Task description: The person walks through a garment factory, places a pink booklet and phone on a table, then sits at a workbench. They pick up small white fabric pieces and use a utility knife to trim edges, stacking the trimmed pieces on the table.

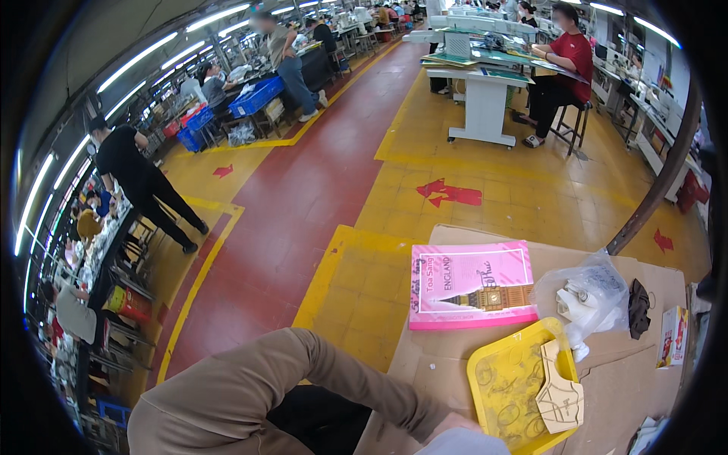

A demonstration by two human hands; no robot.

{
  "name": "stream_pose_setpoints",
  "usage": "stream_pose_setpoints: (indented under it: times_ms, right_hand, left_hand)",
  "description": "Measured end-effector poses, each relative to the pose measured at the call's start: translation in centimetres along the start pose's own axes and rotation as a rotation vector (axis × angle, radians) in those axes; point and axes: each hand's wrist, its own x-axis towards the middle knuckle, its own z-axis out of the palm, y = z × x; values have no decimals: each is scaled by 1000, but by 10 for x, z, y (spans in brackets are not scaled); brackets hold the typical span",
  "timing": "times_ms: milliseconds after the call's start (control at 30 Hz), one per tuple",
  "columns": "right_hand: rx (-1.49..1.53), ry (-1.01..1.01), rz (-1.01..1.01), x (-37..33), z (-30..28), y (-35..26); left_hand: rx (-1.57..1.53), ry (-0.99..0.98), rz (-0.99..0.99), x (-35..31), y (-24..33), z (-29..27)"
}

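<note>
My left arm, in a brown sleeve, bends in from the lower left. Only a blurred bit of my left hand [453, 423] shows at the bottom edge, and its fingers are hidden. A pale grey thing [464, 443] covers part of it; I cannot make out what it is. Close by on the right is a yellow tray [476, 371] with dark ring-shaped marks inside. A cream panel with black lines [560, 398] lies over the tray's right side. Past the tray lies a pink notebook [472, 284] with a clock tower on its cover. My right hand is out of view.
Brown cardboard [614, 379] covers the table. On it are a clear plastic bag [599, 284] with white pieces, a dark cloth scrap [639, 309] and a small box [672, 337]. A slanted post [660, 186] rises behind. Workers sit and stand along the aisle [303, 205].
</note>
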Motion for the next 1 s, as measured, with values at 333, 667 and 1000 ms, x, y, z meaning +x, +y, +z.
stream_pose_setpoints:
  times_ms: [333, 667, 1000]
  right_hand:
    - [120, 84, -28, -12, -58, 4]
    - [20, 106, -581, -24, -54, 2]
    - [-41, 118, -1034, -81, -126, -39]
  left_hand:
    - [-51, -215, -139, -9, -1, -1]
    - [239, -16, -240, -3, 3, -20]
    - [723, 143, -642, -24, 1, -32]
